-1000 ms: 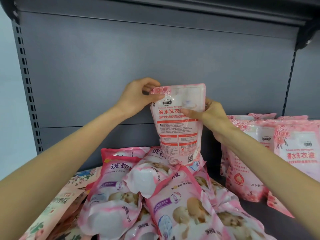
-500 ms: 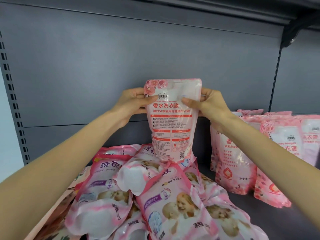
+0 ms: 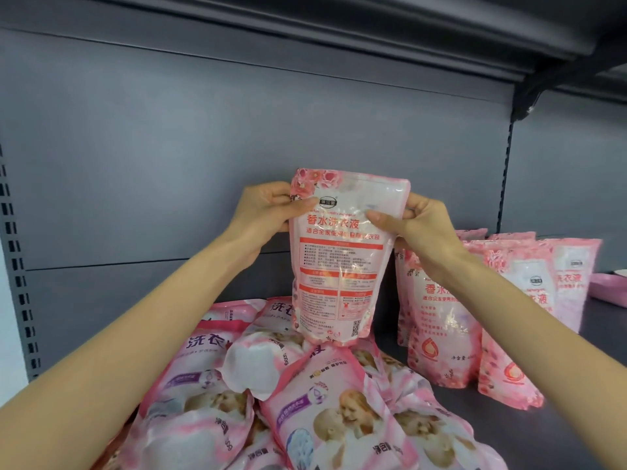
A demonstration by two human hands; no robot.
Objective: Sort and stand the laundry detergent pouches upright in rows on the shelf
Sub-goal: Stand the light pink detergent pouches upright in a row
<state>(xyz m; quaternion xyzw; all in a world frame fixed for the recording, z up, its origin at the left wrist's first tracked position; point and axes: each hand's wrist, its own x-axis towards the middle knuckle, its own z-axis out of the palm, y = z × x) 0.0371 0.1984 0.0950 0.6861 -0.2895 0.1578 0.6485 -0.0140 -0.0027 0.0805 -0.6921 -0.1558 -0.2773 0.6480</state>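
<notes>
Pouch (image 3: 341, 266) roughly upright, long axis vertical

Both your bare arms angle in from the bottom corners to mid-frame, where your left hand (image 3: 263, 220) and right hand (image 3: 422, 228) sit level, thumbs in front, fingers curled behind, each pinching an upper side edge of the pouch (image 3: 341, 273).

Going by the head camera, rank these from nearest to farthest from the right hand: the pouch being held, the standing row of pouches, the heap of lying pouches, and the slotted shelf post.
1. The held pouch: gripped by the right hand at its upper right edge.
2. The standing row: on the right, just under the wrist.
3. The heap: lower left.
4. The slotted post: far left edge.
</notes>
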